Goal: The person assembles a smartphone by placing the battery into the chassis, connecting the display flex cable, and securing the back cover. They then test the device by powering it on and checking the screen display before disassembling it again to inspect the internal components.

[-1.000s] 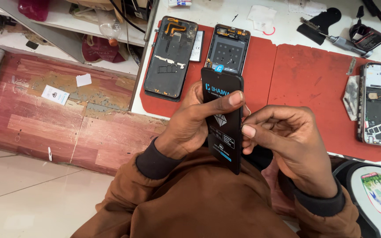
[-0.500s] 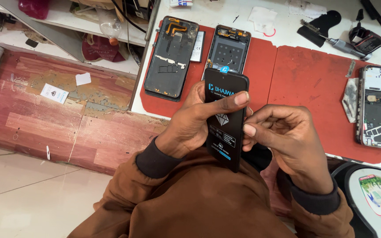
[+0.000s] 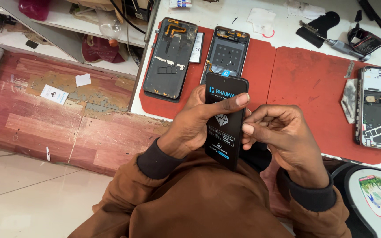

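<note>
Black phone display panel [image 3: 224, 121] stands upright between my two hands, above my lap. My left hand [image 3: 195, 121] is closed around its left edge, thumb laid across the front face. My right hand [image 3: 283, 132] is curled loosely, thumb tip pressing the panel's right edge and the other fingers bent inward, holding nothing else. Just beyond my left hand, two opened phone housings [image 3: 170, 57] lie on a red mat [image 3: 296, 75]. Another opened housing [image 3: 379, 108] lies well beyond my right hand.
</note>
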